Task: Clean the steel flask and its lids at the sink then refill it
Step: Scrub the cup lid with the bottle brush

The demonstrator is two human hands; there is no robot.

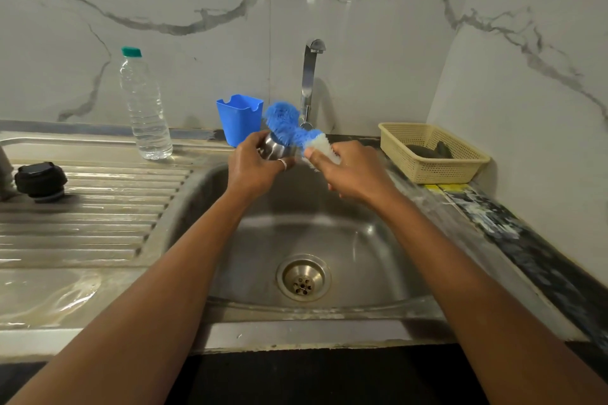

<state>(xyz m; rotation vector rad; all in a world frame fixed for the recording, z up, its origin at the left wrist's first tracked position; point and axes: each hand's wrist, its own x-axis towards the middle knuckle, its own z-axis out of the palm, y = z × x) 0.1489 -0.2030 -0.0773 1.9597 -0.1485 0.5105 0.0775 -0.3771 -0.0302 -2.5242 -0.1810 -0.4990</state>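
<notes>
Steel cup (274, 148) holds blue brush (284, 121); basket (437, 171) holds dark object (427, 151).

No readable text, label, brand, number or sign on anything in view.

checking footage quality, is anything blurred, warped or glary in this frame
Head view: the blue brush at the steel lid is smeared by motion; the wide lens seems to bow the sink rim; pale glare lies on the wet draining board.
</notes>
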